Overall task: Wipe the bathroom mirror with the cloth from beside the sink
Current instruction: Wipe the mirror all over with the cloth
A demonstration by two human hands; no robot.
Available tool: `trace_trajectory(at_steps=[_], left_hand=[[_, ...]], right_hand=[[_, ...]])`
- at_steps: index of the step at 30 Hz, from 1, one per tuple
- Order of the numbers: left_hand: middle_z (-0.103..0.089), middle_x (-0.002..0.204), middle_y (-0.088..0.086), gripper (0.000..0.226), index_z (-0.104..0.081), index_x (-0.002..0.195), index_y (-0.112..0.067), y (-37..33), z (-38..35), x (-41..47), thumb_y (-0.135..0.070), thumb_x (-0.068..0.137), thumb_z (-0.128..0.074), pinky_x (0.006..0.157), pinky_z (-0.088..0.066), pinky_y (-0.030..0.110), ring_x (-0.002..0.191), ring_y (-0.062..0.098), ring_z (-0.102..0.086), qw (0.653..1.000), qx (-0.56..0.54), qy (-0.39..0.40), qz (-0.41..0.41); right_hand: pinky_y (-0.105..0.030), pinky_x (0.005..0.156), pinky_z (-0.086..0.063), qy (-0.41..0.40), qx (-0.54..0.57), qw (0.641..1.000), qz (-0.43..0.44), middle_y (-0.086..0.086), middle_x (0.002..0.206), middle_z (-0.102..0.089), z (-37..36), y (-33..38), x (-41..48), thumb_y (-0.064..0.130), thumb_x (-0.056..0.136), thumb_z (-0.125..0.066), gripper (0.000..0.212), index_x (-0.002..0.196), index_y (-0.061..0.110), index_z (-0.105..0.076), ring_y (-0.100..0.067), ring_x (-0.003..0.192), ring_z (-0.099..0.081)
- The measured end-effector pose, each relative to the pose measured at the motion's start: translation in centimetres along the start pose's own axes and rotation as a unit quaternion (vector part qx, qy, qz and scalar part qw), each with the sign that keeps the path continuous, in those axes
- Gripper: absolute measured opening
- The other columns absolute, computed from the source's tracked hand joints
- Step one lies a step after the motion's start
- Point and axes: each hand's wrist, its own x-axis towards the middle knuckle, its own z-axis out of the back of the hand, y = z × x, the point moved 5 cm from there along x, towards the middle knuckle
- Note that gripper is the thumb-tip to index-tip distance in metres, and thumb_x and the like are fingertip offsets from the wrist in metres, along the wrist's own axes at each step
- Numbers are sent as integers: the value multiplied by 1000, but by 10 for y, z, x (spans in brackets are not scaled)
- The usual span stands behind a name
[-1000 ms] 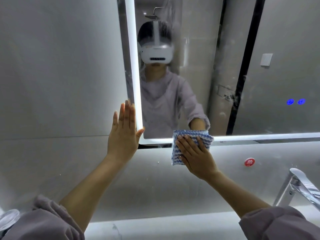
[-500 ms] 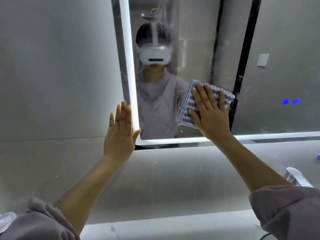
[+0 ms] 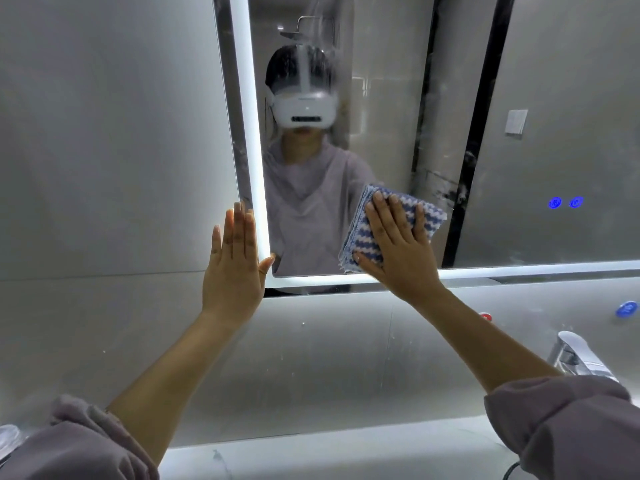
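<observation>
The bathroom mirror (image 3: 540, 98) has a lit white border along its left and bottom edges and shows smears in its upper middle. A blue-and-white zigzag cloth (image 3: 360, 233) lies flat against the glass near the mirror's lower edge. My right hand (image 3: 398, 251) presses on the cloth with fingers spread, its heel over the lit bottom strip. My left hand (image 3: 235, 265) is flat on the grey wall just left of the mirror's lower left corner, fingers together, thumb touching the frame, holding nothing.
A chrome faucet (image 3: 575, 358) stands at the lower right, with red and blue round labels on the wall above it. Two blue touch icons (image 3: 565, 202) glow on the mirror's right part. A pale counter edge (image 3: 311, 452) runs along the bottom.
My right hand with the cloth rose from the mirror's bottom edge up the glass, then came back down and left toward the lower edge. My left hand stayed on the wall.
</observation>
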Motion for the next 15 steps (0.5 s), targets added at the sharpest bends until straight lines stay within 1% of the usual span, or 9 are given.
trace_trajectory(at_steps=[2,5,8,9,12,15], left_hand=[[14,154,15,74,10,145,-1,1,1,0,-43,96,-26,120,-10,46,146,32,3,1000,-2,0,-2],[16,154,15,74,11,144,-1,0,1,0,-43,97,-27,120,-9,46,146,32,5,1000,-2,3,-3],[16,154,15,73,11,144,-1,0,0,0,-43,98,-27,120,-8,46,146,32,5,1000,-5,4,-3],[15,154,15,73,11,144,-1,0,0,1,-42,97,-27,120,-9,46,146,32,5,1000,-6,2,-4],[11,155,16,73,6,145,0,1,1,0,-42,97,-30,119,-13,47,146,33,0,1000,-8,-7,-7],[6,155,17,74,2,146,1,1,2,1,-41,96,-33,118,-16,48,145,34,-3,1000,-8,-11,-10]], right_hand=[[-47,120,4,6,-2,1000,9,1,160,5,-5,6,-12,58,94,-34,81,153,16,3,-18,148,8],[-47,120,2,6,-1,1000,10,0,160,-1,-11,14,-25,57,95,-35,79,153,15,-1,-19,149,4],[-47,120,1,11,-4,1000,18,-1,161,3,-15,20,-35,56,94,-36,80,153,15,-2,-19,149,3],[-47,120,1,10,-4,1000,17,-1,161,2,-15,21,-36,56,94,-37,80,153,15,-4,-19,149,3],[-47,120,-1,5,6,1000,10,-3,158,-14,-15,19,-35,56,92,-41,79,152,13,-12,-18,149,1],[-47,120,-1,-3,12,1000,14,-3,157,-17,-13,17,-32,56,92,-42,78,151,13,-14,-17,149,1]])
